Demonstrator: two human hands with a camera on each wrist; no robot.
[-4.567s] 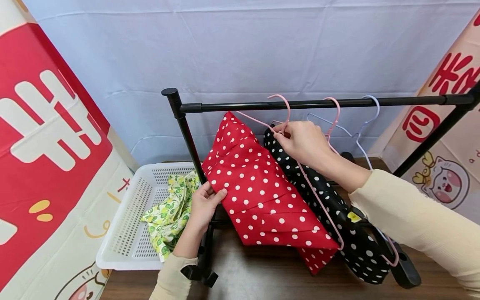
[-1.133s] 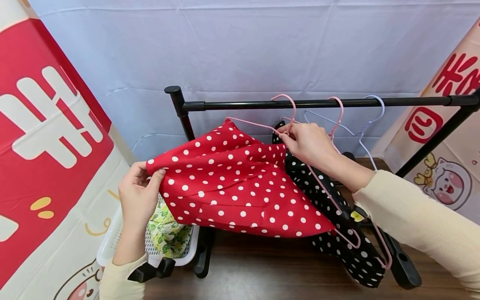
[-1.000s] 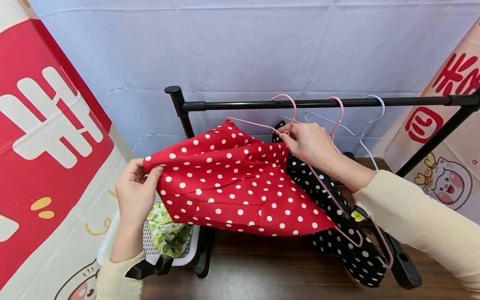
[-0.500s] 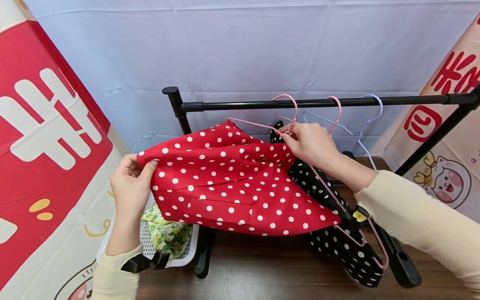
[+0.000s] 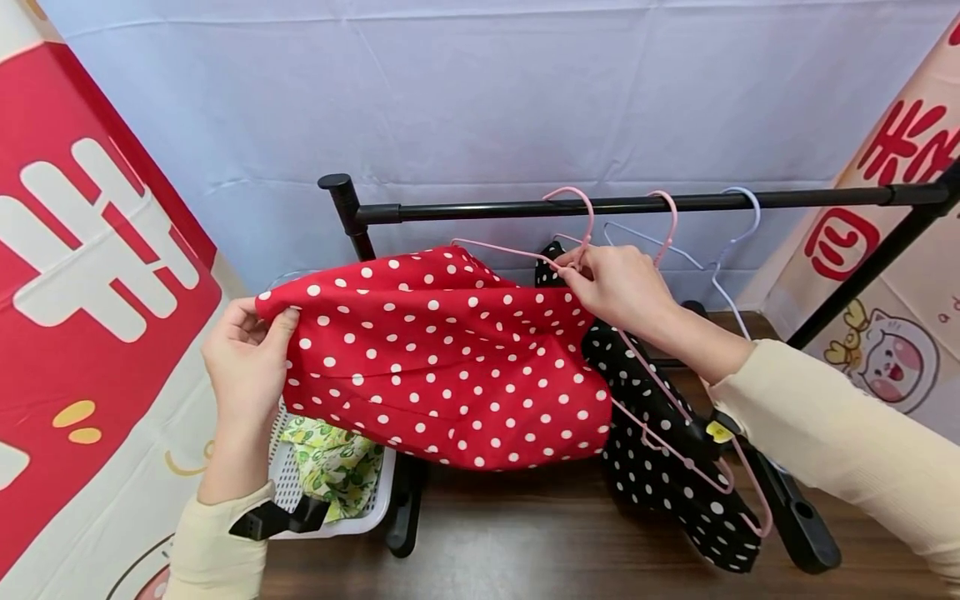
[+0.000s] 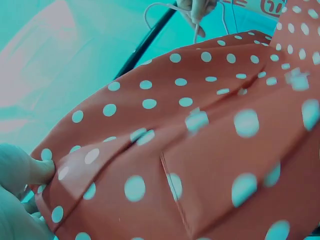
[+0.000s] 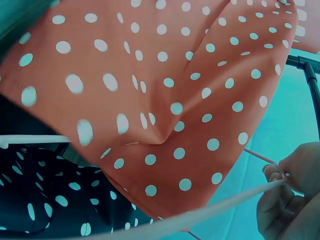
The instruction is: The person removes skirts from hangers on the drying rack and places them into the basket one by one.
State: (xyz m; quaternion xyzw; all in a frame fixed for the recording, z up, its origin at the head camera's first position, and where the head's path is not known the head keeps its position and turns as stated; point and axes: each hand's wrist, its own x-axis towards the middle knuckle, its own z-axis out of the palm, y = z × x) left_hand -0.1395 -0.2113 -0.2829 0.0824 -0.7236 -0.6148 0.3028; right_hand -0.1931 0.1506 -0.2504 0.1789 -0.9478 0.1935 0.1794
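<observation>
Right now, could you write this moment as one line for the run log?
left grip: pinches red dotted cloth | right grip: holds pink hanger at neck | pink hanger: hooked over black rail

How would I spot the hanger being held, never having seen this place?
Find the black rail in the head view, then the leftmost hanger hooked over it. It is pink, and the right hand pinches it, unlike the other pink hanger and the blue hanger.
</observation>
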